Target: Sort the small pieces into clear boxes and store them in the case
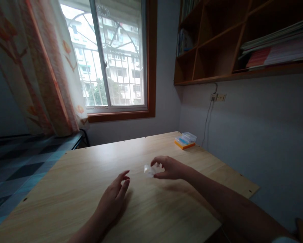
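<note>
My right hand hovers just over the middle of a light wooden table, its fingers curled round a small clear plastic box. My left hand rests on the tabletop a little nearer to me and to the left of the box, fingers stretched out and holding nothing. About a hand's width separates the two hands.
A stack of small plastic cases, orange and blue at the bottom and clear on top, sits at the table's far right corner by the wall. A window and curtain lie beyond; wooden shelves with books hang above on the right.
</note>
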A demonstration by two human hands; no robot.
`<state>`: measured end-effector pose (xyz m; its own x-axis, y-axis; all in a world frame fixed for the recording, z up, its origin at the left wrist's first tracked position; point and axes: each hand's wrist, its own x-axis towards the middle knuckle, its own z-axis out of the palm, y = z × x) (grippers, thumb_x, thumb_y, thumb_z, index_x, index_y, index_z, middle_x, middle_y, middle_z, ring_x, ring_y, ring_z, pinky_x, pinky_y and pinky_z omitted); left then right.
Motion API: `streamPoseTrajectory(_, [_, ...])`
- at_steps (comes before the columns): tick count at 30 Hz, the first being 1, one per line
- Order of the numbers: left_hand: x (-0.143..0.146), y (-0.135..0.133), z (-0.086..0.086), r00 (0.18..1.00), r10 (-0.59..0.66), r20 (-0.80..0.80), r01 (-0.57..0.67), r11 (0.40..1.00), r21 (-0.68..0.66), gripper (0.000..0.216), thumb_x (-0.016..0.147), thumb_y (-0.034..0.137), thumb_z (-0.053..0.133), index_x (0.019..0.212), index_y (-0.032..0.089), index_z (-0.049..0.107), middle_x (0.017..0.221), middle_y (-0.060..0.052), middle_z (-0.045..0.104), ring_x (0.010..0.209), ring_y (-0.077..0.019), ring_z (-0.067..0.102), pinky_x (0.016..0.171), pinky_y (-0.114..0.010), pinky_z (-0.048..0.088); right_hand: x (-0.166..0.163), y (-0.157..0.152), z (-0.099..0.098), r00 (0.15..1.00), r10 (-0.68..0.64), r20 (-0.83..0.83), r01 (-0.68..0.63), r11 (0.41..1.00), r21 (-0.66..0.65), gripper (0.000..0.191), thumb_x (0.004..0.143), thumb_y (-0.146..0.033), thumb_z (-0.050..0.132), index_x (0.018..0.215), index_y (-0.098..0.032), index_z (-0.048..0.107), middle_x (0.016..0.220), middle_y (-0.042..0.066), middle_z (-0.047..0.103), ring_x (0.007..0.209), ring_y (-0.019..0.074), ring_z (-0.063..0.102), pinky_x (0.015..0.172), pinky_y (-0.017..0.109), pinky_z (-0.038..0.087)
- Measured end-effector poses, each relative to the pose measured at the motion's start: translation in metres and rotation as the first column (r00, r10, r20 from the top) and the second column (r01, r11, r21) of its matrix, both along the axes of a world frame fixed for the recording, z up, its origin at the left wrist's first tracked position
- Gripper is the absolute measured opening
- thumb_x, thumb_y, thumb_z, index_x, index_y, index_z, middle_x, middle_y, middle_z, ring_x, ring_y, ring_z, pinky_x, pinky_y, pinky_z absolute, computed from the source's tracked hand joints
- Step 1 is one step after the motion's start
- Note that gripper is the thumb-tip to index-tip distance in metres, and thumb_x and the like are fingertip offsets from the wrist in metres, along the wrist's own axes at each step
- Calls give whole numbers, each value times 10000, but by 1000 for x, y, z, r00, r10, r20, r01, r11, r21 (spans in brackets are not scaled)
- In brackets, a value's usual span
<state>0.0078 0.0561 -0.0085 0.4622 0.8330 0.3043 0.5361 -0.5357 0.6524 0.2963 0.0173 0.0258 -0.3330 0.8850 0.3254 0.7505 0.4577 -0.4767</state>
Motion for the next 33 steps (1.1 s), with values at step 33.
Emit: streamPoseTrajectory(33, [-2,7,-14,999,14,33,-13,999,-38,607,959,617,309,1319,200,562,1072,-99,719,875,-253,701,815,-376,526,177,98,-2,322,-836,444,886,432,169,372,979,-405,597,1267,-169,597,1305,105,580,1175,247,577,1013,485,485])
